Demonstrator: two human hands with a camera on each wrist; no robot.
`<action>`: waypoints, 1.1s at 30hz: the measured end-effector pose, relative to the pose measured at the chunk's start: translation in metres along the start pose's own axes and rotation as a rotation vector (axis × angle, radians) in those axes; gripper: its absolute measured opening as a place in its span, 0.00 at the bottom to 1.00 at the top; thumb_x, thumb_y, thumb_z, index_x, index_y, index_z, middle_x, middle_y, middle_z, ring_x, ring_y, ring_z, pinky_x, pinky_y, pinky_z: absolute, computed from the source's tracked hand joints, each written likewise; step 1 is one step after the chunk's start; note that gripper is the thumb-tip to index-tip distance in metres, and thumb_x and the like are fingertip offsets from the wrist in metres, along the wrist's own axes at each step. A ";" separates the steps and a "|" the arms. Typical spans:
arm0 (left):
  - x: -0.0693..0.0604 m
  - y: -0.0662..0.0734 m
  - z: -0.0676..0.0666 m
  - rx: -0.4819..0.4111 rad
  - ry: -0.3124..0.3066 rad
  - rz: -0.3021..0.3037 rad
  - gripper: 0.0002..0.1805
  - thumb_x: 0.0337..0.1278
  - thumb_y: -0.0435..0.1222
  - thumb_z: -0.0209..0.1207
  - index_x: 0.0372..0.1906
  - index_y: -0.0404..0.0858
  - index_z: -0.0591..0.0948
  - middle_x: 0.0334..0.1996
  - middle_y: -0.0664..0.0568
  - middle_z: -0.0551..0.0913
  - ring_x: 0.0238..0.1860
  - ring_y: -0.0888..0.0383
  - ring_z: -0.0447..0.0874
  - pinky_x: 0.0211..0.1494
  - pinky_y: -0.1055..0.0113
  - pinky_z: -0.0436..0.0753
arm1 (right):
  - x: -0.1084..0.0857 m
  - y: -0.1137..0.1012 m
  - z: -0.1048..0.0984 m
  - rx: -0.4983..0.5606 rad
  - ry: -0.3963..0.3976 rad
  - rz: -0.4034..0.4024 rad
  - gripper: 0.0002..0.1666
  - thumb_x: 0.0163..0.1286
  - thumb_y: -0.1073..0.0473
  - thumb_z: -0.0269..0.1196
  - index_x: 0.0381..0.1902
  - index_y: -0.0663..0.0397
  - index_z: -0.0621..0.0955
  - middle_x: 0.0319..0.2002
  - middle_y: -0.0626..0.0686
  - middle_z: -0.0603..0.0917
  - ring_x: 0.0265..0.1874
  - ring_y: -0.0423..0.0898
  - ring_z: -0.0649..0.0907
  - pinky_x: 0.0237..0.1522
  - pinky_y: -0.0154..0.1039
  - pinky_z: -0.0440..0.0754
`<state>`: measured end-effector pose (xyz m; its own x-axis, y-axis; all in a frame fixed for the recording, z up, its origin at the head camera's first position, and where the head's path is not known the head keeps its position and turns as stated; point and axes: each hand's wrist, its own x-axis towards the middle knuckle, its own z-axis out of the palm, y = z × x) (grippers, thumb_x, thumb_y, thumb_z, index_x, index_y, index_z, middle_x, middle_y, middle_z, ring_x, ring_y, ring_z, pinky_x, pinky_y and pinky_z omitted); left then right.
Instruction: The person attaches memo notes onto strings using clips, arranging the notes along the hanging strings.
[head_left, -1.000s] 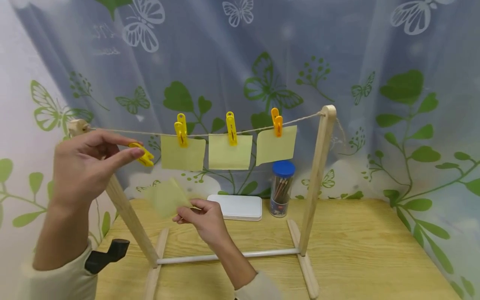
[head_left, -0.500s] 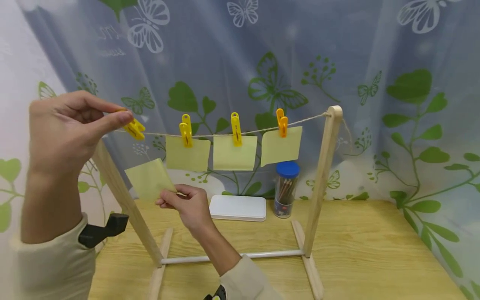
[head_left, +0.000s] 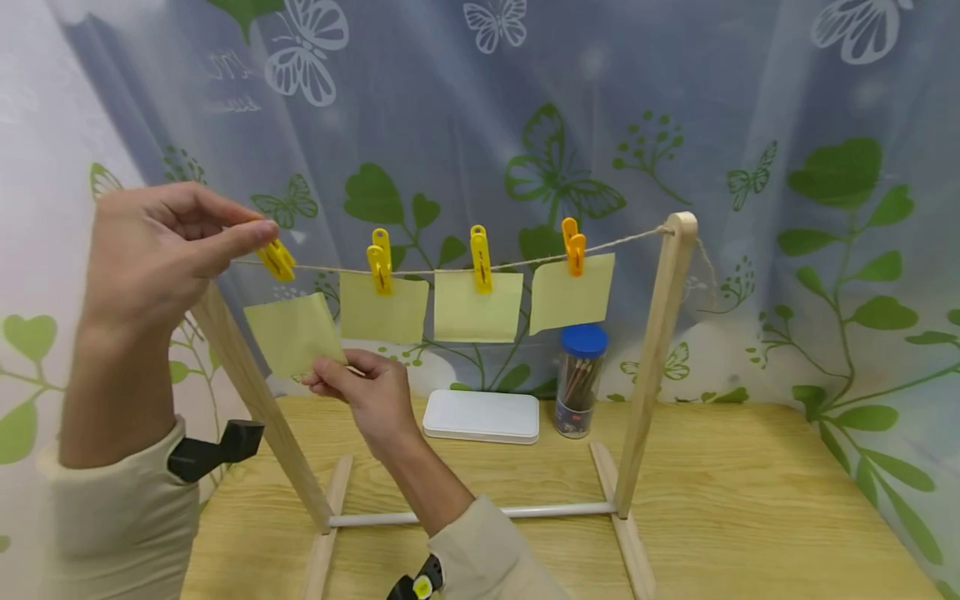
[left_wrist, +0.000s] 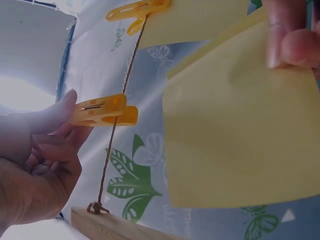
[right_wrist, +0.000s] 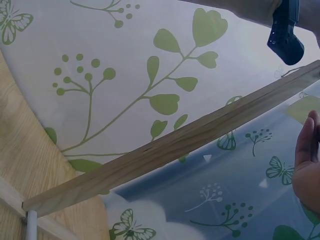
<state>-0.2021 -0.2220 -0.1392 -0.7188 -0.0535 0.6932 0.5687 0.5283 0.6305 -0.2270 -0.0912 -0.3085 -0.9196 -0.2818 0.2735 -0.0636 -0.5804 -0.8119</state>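
Observation:
My left hand [head_left: 161,250] pinches a yellow clothespin [head_left: 276,260] by its handles at the left part of the string [head_left: 327,268]. In the left wrist view the clothespin [left_wrist: 102,110] has the string crossing at its jaws. Lower and to the right, my right hand [head_left: 367,396] holds a yellow paper note [head_left: 292,335] by its lower right corner, thumb in front. The note's top edge lies below the string, apart from the clothespin. Three other notes hang along the string: a left note [head_left: 382,310], a middle note [head_left: 477,312] and a right note [head_left: 573,293], each under one clothespin.
The string runs between a left wooden post [head_left: 258,400] and a right wooden post [head_left: 656,367], joined low by a white rod [head_left: 555,510]. Behind them on the wooden table [head_left: 765,500] stand a white case [head_left: 482,415] and a blue-lidded pencil jar [head_left: 577,383].
My left hand has raised the clothespin to the string. My right hand has lifted its note up and leftward beneath it. The view has shifted slightly.

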 end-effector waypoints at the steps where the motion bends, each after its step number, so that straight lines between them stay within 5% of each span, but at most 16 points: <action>1: 0.000 0.000 0.000 0.006 -0.008 -0.014 0.08 0.44 0.27 0.69 0.23 0.45 0.86 0.15 0.65 0.82 0.12 0.67 0.70 0.18 0.76 0.66 | 0.001 0.000 0.001 0.009 0.004 0.005 0.13 0.64 0.70 0.61 0.41 0.80 0.79 0.25 0.50 0.86 0.25 0.36 0.85 0.42 0.36 0.84; 7: -0.003 -0.001 -0.001 0.092 -0.062 -0.090 0.07 0.45 0.33 0.71 0.23 0.48 0.86 0.16 0.69 0.82 0.14 0.68 0.72 0.19 0.75 0.67 | 0.003 -0.001 0.007 0.090 0.003 0.022 0.12 0.65 0.71 0.60 0.40 0.80 0.78 0.23 0.46 0.86 0.26 0.36 0.85 0.39 0.31 0.83; 13: -0.005 0.000 0.001 0.116 -0.069 -0.096 0.05 0.45 0.34 0.71 0.24 0.46 0.86 0.16 0.69 0.82 0.15 0.68 0.75 0.19 0.73 0.66 | 0.004 -0.002 0.009 0.133 -0.014 -0.027 0.03 0.64 0.70 0.61 0.31 0.66 0.81 0.24 0.45 0.86 0.28 0.37 0.86 0.43 0.34 0.83; 20: -0.007 -0.001 -0.002 0.185 -0.091 -0.093 0.04 0.46 0.36 0.71 0.28 0.44 0.86 0.17 0.73 0.82 0.17 0.69 0.76 0.21 0.75 0.68 | 0.003 -0.005 0.013 0.186 0.007 0.004 0.10 0.64 0.70 0.61 0.39 0.76 0.80 0.24 0.45 0.86 0.29 0.38 0.86 0.42 0.33 0.83; 28: -0.010 0.000 -0.004 0.286 -0.132 -0.129 0.18 0.46 0.43 0.71 0.39 0.34 0.86 0.19 0.82 0.79 0.24 0.74 0.80 0.26 0.77 0.73 | 0.003 -0.003 0.017 0.218 0.051 0.051 0.11 0.65 0.73 0.59 0.41 0.82 0.77 0.23 0.46 0.86 0.29 0.39 0.86 0.39 0.30 0.83; 33: -0.009 -0.001 -0.006 0.279 -0.140 -0.138 0.20 0.47 0.45 0.71 0.42 0.34 0.86 0.22 0.83 0.79 0.26 0.74 0.81 0.27 0.77 0.74 | 0.003 -0.006 0.019 0.234 0.049 0.054 0.05 0.65 0.73 0.58 0.36 0.74 0.80 0.25 0.46 0.85 0.30 0.39 0.86 0.41 0.30 0.83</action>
<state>-0.1933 -0.2268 -0.1439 -0.8402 -0.0341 0.5413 0.3449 0.7366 0.5817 -0.2223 -0.1033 -0.2935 -0.9374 -0.2833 0.2028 0.0727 -0.7283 -0.6814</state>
